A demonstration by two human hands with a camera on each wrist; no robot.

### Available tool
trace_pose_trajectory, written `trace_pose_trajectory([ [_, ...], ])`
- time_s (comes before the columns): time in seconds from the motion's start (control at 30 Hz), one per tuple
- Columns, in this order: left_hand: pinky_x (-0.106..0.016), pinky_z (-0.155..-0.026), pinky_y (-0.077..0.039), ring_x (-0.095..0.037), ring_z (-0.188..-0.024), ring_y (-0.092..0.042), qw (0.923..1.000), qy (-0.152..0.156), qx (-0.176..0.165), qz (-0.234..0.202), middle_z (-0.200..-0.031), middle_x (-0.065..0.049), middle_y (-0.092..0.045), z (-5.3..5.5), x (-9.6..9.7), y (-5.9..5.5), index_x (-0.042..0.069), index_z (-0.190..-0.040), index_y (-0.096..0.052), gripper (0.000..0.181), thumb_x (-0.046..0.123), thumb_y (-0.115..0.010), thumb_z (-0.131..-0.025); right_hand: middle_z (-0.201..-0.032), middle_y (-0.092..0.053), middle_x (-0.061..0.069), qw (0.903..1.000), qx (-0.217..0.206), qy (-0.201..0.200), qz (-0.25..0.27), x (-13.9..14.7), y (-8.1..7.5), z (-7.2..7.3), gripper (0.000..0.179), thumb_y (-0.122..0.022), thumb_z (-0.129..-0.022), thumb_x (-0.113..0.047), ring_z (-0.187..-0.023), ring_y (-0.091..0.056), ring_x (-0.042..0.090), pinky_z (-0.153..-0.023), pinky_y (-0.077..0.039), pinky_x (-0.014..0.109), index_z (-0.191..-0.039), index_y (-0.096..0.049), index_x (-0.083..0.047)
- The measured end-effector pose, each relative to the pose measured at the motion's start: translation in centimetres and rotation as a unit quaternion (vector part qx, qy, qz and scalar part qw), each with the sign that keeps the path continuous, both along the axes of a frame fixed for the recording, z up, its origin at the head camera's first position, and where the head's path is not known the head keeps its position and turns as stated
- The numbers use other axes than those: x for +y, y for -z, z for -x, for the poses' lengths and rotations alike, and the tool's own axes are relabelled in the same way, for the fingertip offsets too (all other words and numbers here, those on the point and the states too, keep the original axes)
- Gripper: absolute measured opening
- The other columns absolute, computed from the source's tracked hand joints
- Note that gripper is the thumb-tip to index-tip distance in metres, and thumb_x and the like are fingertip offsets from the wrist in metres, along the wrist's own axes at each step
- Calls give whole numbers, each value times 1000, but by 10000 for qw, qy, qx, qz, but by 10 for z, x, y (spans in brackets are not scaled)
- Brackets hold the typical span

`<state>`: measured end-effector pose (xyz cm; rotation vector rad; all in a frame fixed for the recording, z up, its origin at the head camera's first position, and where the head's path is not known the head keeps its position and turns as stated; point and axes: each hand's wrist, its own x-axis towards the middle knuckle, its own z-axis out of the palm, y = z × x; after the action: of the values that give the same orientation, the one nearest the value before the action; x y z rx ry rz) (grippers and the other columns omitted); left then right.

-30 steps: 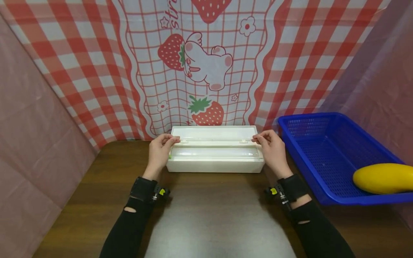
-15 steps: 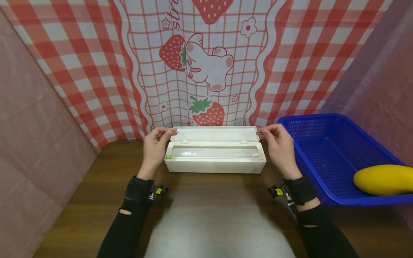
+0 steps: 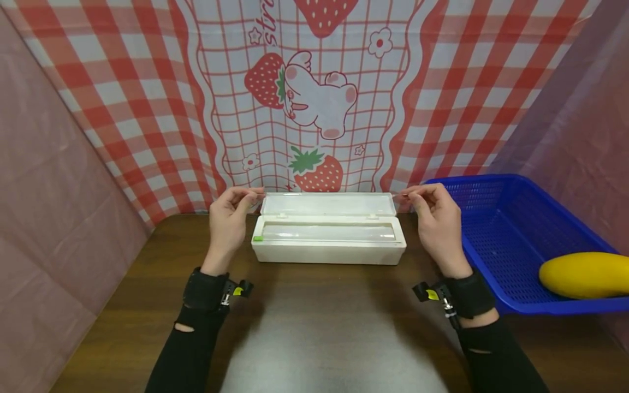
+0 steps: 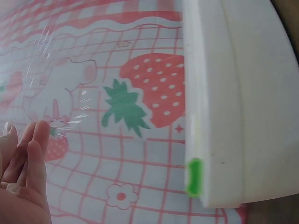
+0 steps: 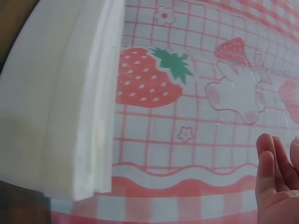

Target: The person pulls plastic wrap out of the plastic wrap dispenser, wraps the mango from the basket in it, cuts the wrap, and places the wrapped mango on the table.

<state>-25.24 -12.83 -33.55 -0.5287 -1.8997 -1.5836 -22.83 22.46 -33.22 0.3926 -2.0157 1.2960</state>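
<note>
A long white cling film dispenser [image 3: 328,254] stands on the table with its clear lid [image 3: 328,204] raised at the back. A small green slider [image 3: 257,238] sits at its left front corner. Thin transparent cling film [image 4: 70,122] shows as shiny wrinkles by the fingers in both wrist views. My left hand [image 3: 228,226] pinches the film's left side between thumb and fingers, just beyond the dispenser's left end. Past the right end, my right hand [image 3: 440,229] pinches the other side. Both hands are at about lid height.
At the right, a blue plastic basket [image 3: 484,256] holds a large yellow, rounded long object [image 3: 585,274]. Behind the dispenser hangs a red-and-white strawberry cloth [image 3: 314,109]. The brown wooden table [image 3: 319,327] extends in front, with pink cloth [image 3: 44,191] at the left side.
Both hands have risen from over the dispenser's top and spread outward past its ends, drawing the film. The raised lid now shows fully between them. The basket and yellow object stay put.
</note>
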Motion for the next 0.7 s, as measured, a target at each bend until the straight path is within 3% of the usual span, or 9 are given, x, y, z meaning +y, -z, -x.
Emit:
trace_pose_trajectory([
  [0.23, -32, -83, -46, -25, -92, -61, 9997, -37, 213, 61, -100, -13, -66, -11, 0, -13, -4, -94, -57, 17, 12, -54, -91, -103, -63, 5, 9998, 86, -21, 202, 5, -5, -4, 15, -49, -94, -14, -92, -59, 18, -82, -45, 28, -100, -52, -1],
  [0.43, -33, -85, -45, -20, -94, -61, 9987, 5, 497, 110, -101, -14, -66, -18, -2, -23, -5, -93, -56, 15, 9, -53, -91, -103, -63, 7, 9994, 236, -53, 230, 4, -14, -13, 17, -49, -94, -16, -93, -60, 19, -81, -44, 28, -99, -52, 0],
  [0.7, -29, -80, -45, -19, -95, -59, 9978, -83, 621, 197, -102, -14, -65, -32, -1, -34, -5, -93, -55, 14, 9, -55, -90, -102, -62, 13, 9978, 570, -205, 283, -3, -32, -32, 16, -47, -94, -8, -93, -60, 25, -76, -44, 25, -101, -52, 5],
])
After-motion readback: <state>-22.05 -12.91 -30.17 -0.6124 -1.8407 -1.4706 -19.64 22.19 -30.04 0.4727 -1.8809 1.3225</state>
